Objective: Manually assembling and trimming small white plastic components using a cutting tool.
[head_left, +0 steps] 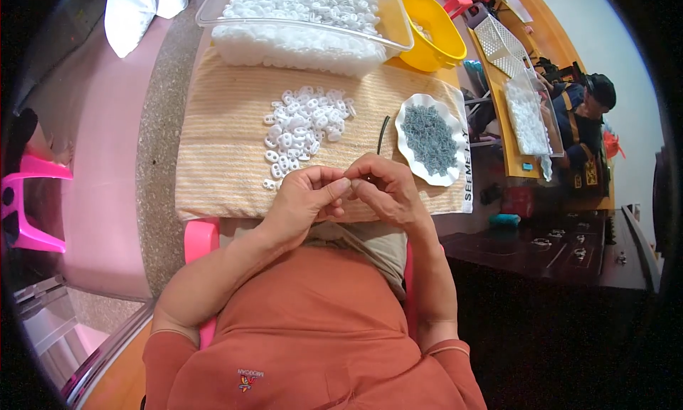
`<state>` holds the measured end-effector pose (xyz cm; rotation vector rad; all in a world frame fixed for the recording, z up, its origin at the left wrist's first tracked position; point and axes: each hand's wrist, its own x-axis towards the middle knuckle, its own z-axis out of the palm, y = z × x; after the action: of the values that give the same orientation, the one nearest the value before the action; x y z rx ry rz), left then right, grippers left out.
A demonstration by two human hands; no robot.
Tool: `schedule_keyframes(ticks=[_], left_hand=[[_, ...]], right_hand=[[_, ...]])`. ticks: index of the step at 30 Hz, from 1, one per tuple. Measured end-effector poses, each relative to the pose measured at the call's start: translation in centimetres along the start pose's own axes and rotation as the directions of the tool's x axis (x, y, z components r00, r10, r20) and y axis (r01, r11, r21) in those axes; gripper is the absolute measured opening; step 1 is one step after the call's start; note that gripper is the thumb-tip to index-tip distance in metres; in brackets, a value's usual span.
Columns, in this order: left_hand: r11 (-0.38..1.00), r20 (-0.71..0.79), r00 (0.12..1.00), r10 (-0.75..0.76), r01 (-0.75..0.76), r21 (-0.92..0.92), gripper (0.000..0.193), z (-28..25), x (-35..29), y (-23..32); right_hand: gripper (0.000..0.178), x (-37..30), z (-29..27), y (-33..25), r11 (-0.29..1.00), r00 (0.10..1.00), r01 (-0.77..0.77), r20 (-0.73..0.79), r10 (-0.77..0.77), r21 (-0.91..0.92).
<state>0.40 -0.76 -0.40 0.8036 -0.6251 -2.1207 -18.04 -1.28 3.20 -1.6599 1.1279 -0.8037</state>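
Observation:
My left hand [307, 199] and my right hand [388, 192] meet fingertip to fingertip over the near part of a striped towel [220, 136]. Both are closed in a pinch; whatever sits between the fingers is too small or hidden to name. Just beyond my left hand lies a loose heap of small white plastic pieces with two holes each [302, 125]. To the right, a white scalloped dish [405, 136] holds many small grey-green pieces [429, 140]. A thin black rod-like thing [383, 134] lies on the towel between heap and dish, beyond my right hand.
A clear plastic bin [306, 29] full of white pieces stands at the far edge, beside a yellow basin [445, 36]. At right, a person in a dark cap [596, 91] sits by another table with a clear bin [526, 118]. A pink stool [35, 204] stands at left.

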Motion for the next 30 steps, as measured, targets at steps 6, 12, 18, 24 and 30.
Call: schedule_keyframes(ticks=[6,12,18,24,30], left_hand=[[0.994,0.026,1.000,-0.014,0.011,0.110,0.014,0.1,-0.2,-0.1],[0.959,0.075,0.996,0.057,-0.076,0.274,0.017,0.3,-0.3,-0.2],[0.942,0.149,0.988,0.036,-0.083,0.325,0.019,0.2,-0.2,0.0],[0.948,0.133,0.991,0.019,-0.060,0.312,0.018,0.1,-0.1,0.0],[0.950,0.127,0.992,0.029,-0.067,0.305,0.015,0.0,-0.1,-0.1]], right_hand=[[0.009,-1.1,-0.6,0.1,0.988,0.995,-0.100,0.022,0.098,0.118],[0.014,-1.7,-1.1,0.7,0.936,0.978,-0.209,0.080,0.194,0.283],[0.018,-1.8,-1.2,0.6,0.906,0.982,-0.190,0.091,0.168,0.378],[0.018,-2.0,-0.9,1.6,0.894,0.985,-0.171,0.066,0.158,0.414],[0.015,-1.9,-0.3,1.7,0.862,0.989,-0.118,-0.016,0.145,0.493]])
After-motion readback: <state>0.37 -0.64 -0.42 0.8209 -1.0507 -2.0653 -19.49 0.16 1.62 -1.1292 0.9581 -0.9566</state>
